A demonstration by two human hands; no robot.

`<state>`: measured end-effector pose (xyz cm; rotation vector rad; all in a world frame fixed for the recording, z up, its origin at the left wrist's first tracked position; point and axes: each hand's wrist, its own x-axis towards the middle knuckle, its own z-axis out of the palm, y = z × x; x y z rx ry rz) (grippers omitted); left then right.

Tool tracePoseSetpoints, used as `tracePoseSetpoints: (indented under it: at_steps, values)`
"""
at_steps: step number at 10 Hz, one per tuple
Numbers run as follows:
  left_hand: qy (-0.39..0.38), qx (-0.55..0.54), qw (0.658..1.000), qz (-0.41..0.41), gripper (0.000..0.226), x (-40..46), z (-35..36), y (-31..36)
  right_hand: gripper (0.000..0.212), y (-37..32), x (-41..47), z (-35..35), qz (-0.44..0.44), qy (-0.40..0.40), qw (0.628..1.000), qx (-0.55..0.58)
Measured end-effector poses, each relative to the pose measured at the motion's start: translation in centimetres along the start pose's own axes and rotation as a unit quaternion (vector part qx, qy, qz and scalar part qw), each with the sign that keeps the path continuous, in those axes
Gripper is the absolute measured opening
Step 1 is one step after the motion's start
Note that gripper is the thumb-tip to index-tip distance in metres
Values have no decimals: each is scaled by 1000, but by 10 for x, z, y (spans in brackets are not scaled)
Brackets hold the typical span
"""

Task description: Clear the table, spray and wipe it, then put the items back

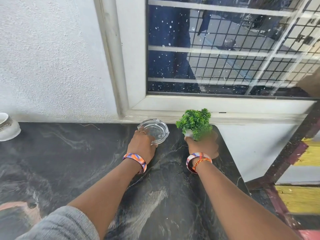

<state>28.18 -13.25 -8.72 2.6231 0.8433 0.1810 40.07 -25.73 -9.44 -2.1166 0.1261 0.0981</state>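
Note:
A clear glass ashtray (156, 129) sits on the dark marble table (72, 161) at its far edge, below the window. My left hand (142, 144) grips its near left rim. To the right, a small green plant (194, 122) in a white pot stands near the table's far right corner. My right hand (204, 146) is wrapped around the pot, which is mostly hidden by my fingers and the leaves. Both wrists wear patterned bangles.
A white ceramic pot (7, 126) stands at the far left edge of the table by the textured wall. A white-framed window (225, 49) with bars rises behind. The table's right edge drops to a yellow and maroon floor (301, 196).

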Motion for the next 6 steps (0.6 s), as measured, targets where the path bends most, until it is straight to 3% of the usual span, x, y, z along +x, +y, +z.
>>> tracePoseSetpoints:
  at_steps: [2,3,6]
  values:
    - [46,-24,999,5,38,-28,-12,8,87,4,-13,-17,-7,-9,1000,15]
    - [57,-33,997,29,34,-52,-15,9,81,9,-30,-32,-15,-15,1000,-3]
    - [5,-12,999,42,25,-129,-16,-1,32,40,-104,-61,-145,-135,977,-83]
